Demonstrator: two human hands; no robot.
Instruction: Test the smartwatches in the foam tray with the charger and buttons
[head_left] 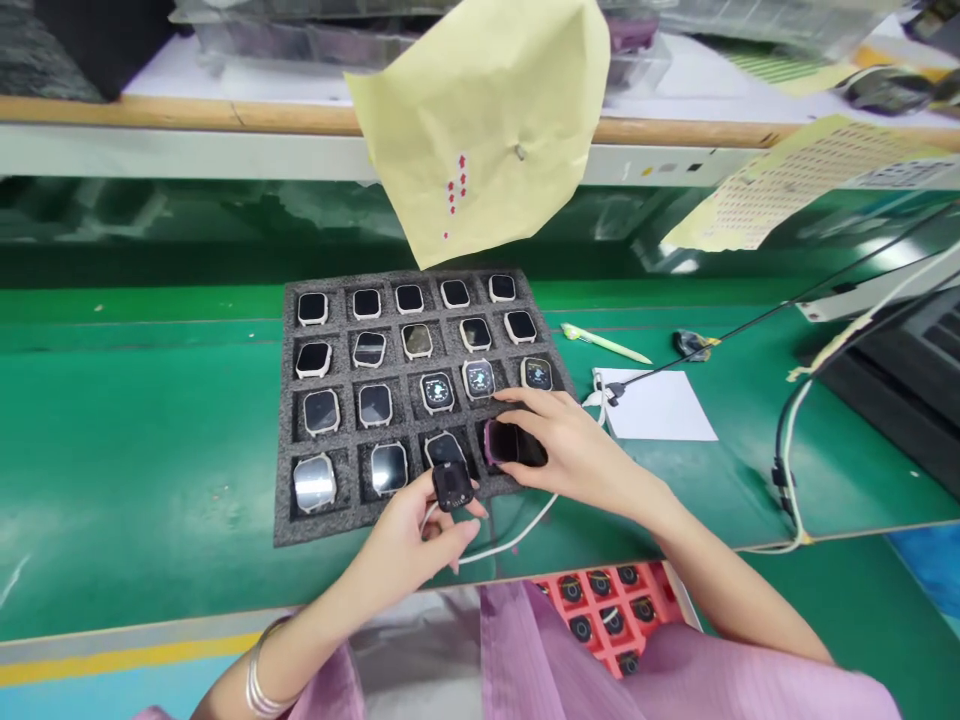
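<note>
A dark grey foam tray [282, 480] on the green bench holds rows of square smartwatches without straps. Three in the second row from the front, including one watch [436, 392], have lit screens; the others look dark or reflective. My left hand [420, 530] pinches a small black square block [452, 486] with tiny contacts on its face, held over the tray's front edge. A white cable [517, 541] runs from near that hand. My right hand [566, 440] is closed around a smartwatch [504, 441] in the front row, its thumb and fingers at the sides.
Right of the tray lie a green pen [606, 343], a white paper sheet [664, 405] and a cable connector [615, 392]. A yellow paper [487, 130] hangs from the shelf above. A red tray [589, 600] with round dark parts sits below the bench edge.
</note>
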